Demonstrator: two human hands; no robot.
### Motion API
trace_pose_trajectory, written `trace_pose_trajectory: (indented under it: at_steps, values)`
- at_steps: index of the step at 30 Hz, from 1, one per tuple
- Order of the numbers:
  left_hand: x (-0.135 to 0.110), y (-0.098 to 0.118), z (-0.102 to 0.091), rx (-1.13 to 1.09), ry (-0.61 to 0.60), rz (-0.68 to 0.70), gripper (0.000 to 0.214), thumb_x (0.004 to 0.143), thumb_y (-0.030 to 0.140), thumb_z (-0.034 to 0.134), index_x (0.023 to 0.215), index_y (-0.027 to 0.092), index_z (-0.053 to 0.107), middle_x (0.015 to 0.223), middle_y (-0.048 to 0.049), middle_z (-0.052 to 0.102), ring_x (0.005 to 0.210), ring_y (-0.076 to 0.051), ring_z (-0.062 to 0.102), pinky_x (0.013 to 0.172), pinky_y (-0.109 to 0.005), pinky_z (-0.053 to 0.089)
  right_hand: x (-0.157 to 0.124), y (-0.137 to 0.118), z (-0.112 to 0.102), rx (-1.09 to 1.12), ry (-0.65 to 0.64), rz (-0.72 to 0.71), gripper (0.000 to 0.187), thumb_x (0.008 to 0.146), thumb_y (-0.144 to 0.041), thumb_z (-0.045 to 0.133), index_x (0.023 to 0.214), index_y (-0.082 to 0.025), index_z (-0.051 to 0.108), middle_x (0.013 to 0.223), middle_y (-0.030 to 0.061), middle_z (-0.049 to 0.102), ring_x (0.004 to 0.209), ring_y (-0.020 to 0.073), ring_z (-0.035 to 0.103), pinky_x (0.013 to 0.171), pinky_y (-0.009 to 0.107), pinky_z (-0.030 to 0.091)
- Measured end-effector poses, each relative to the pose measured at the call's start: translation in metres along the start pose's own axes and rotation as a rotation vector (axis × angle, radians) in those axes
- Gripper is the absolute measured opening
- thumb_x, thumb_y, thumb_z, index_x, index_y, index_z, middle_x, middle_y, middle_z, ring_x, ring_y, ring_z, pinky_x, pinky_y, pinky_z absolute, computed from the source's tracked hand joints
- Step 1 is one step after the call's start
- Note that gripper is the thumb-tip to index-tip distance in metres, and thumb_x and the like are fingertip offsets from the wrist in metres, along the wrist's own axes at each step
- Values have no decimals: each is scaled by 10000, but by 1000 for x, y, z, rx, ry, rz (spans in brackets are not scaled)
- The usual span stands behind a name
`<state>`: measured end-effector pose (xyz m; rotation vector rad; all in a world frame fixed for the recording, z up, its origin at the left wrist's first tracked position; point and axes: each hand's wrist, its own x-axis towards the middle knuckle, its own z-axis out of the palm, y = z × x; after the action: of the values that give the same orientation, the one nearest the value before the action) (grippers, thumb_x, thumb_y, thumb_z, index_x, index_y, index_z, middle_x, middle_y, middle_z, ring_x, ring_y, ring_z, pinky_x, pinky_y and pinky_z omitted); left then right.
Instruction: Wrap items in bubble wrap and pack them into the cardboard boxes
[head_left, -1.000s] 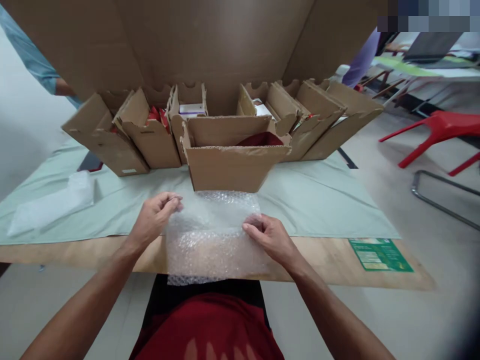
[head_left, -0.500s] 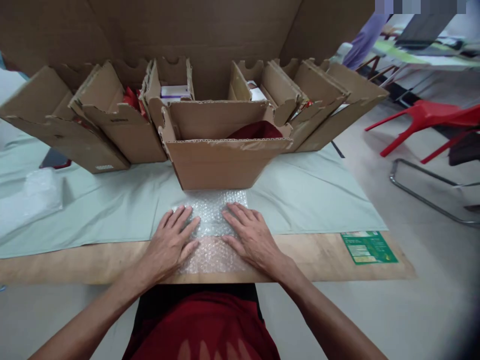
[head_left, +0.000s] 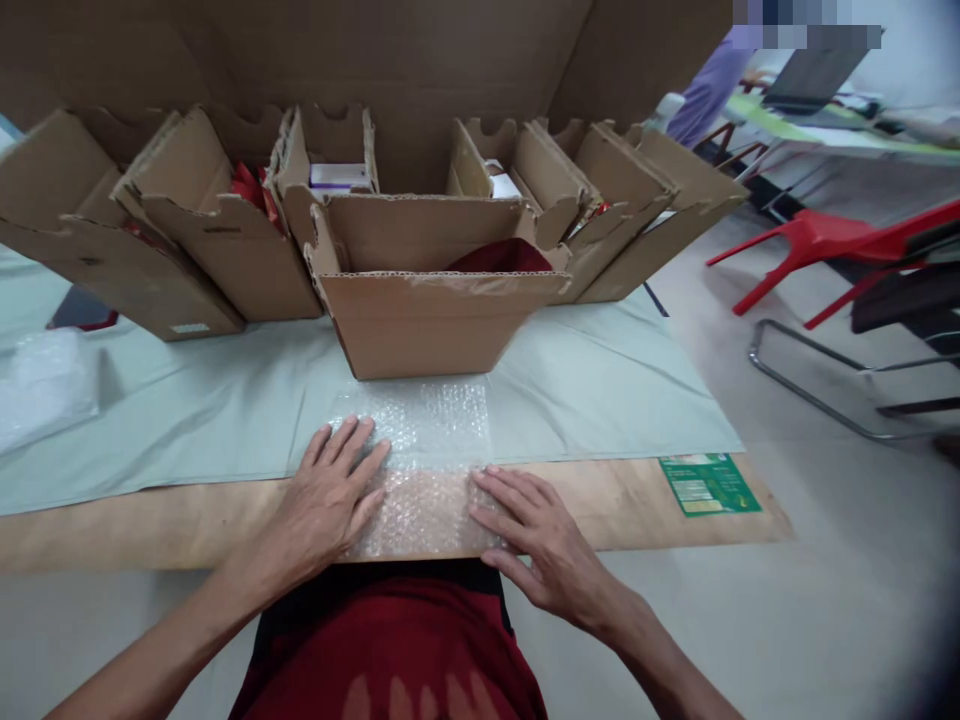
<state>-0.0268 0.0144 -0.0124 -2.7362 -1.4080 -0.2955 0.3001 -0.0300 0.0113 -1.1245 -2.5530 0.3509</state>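
A clear sheet of bubble wrap [head_left: 427, 500] lies flat at the table's front, partly over the pale green cloth and partly over the bare wood. My left hand [head_left: 330, 490] rests spread on its left edge, palm down. On the lower right edge lies my right hand [head_left: 540, 535], fingers stretched out and a little apart, the thumb near the table edge. Neither hand grips anything. Just beyond the sheet stands an open cardboard box [head_left: 435, 325] with something dark red inside.
Several open cardboard bins [head_left: 217, 240] stand in a row behind, holding red packets and white boxes. Folded bubble wrap [head_left: 56, 375] and a dark phone-like object [head_left: 82, 307] lie at left. A green printed card [head_left: 709, 485] is at right. Beyond are a red stool [head_left: 817, 235] and another person's purple clothing [head_left: 701, 95].
My right hand has slid down along the sheet's right side toward the table's front edge. My left hand stays in nearly the same place. The view has shifted slightly right.
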Motion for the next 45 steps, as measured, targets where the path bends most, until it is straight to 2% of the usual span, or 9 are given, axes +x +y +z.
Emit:
trace_pose_trajectory:
  at_steps: [8,12,16,20,24,33,39,42,45]
  values:
    - [-25,-4,-45,-271,-255,47,642,992,598,527,1548,281,480,1687,-114,363,1558,-368,324,1245,-603,311,0,-20,-1,132,312,-64,180,991,-105,556,1030,-216,693,1083,70,803,1053,220,726,899,404,560]
    - [-38,-15,-69,-463,-375,50,999,813,793,643,1630,316,320,1657,-109,415,1522,-391,393,1188,-599,413,11,-24,-18,379,314,129,140,1008,-173,551,974,-218,679,918,29,783,868,181,728,803,320,573]
    - [-38,-21,-69,-557,-230,-106,824,870,640,675,1581,309,423,1540,-100,576,1361,-330,605,1028,-452,580,34,-11,-20,557,290,470,218,1007,-289,545,829,-217,648,715,-7,678,636,145,635,594,250,511]
    - [-19,-18,-49,-551,4,-415,407,966,394,548,1310,222,681,1063,-53,812,866,-214,777,721,-305,619,54,5,-6,622,327,591,193,971,-378,583,943,-211,676,710,-5,654,627,155,607,579,269,490]
    - [-2,-18,-28,-411,131,-412,346,950,363,554,1197,174,706,902,-53,792,764,-213,737,714,-322,587,61,16,8,419,360,554,328,940,-345,639,1245,-221,643,830,18,718,753,198,667,740,339,539]
    - [-6,-28,-17,-49,148,-342,319,975,457,545,1083,179,658,929,-98,678,835,-277,652,784,-413,544,65,37,12,-117,187,411,373,940,-361,628,1260,-170,639,1401,184,638,1190,371,607,921,507,479]
    - [0,-26,-20,-236,138,-356,195,936,348,535,772,242,541,867,-52,643,822,-227,640,752,-354,528,73,28,2,128,176,374,43,904,-232,590,864,-225,605,1152,107,736,1090,298,667,897,455,499]
    - [1,-27,-31,-299,141,-400,169,927,339,527,788,241,532,825,-21,665,734,-190,651,667,-308,509,60,12,-4,368,191,478,50,894,-262,612,939,-240,606,868,28,715,789,210,674,738,356,538]
    - [9,-31,-41,-309,109,-412,99,915,314,534,852,244,565,754,14,684,644,-173,645,617,-290,486,35,-14,-4,673,229,561,346,909,-284,626,1249,-239,590,827,-2,679,695,168,657,639,295,556]
